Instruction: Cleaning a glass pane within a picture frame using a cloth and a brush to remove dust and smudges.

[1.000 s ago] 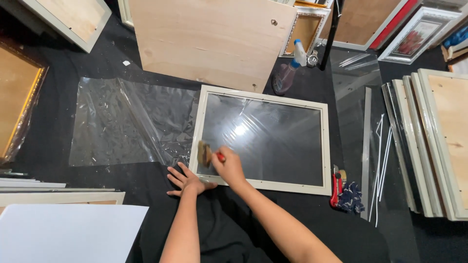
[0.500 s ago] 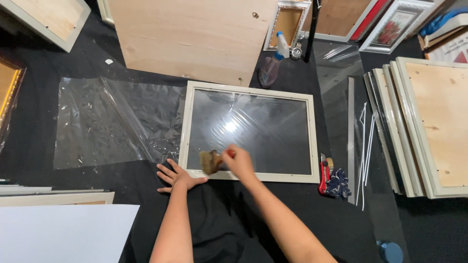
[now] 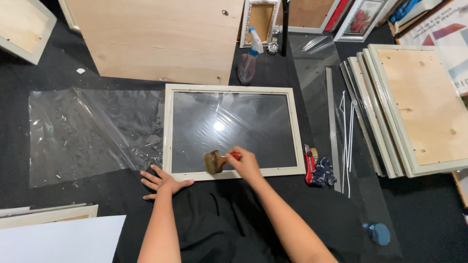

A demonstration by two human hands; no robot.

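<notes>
A pale picture frame (image 3: 233, 89) with a glass pane lies flat on the black floor cloth in front of me. My right hand (image 3: 245, 163) grips a small brush (image 3: 214, 161) with a red handle, its bristles resting on the glass near the frame's near edge. My left hand (image 3: 162, 181) lies flat on the cloth, fingers spread, just beside the frame's near left corner. A crumpled sheet of clear plastic film (image 3: 92, 131) spreads out to the left of the frame.
A large plywood board (image 3: 156, 39) lies beyond the frame, with a spray bottle (image 3: 248, 61) beside it. Stacked frames with wooden backs (image 3: 419, 107) sit at the right. A red utility knife (image 3: 308, 163) and dark rag (image 3: 323, 173) lie near the frame's right corner. White board (image 3: 58, 241) at lower left.
My right hand has swept the brush rightward along the near edge of the glass. My left hand has stayed flat on the cloth.
</notes>
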